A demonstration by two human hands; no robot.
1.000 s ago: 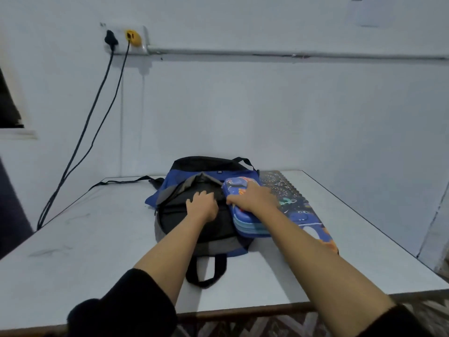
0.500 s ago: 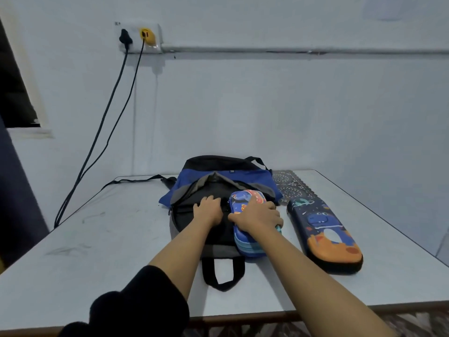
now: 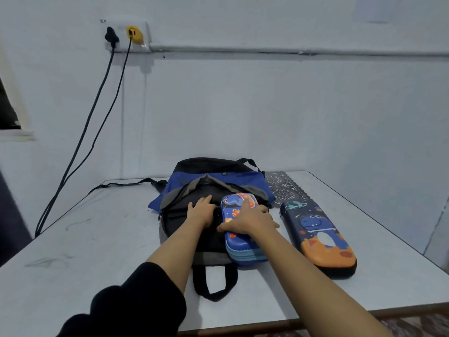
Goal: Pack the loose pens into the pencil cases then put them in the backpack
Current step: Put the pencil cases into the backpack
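Note:
A blue and black backpack (image 3: pixel 213 183) lies flat on the white table (image 3: pixel 97 239) with its mouth open toward me. A blue pencil case with planet prints (image 3: pixel 239 249) lies half inside that mouth. My right hand (image 3: pixel 247 221) lies on top of the case, with the thumb down its left side and the fingers spread over its lid. My left hand (image 3: pixel 200 212) rests on the backpack's black lower flap just left of the case. A second, longer pencil case with a dinosaur and an orange end (image 3: pixel 318 237) lies on the table to the right. No loose pens show.
A dark patterned mat (image 3: pixel 281 188) lies behind the long case, beside the backpack. A backpack strap (image 3: pixel 126 184) trails left across the table. Two cables (image 3: pixel 92 122) hang from a wall socket (image 3: pixel 126 35) down past the table's left side. The wall stands close behind the table.
The blue case has slid from the right of the backpack into its mouth under my right hand. The long case, earlier behind my arm, now shows fully. My left hand stays on the flap.

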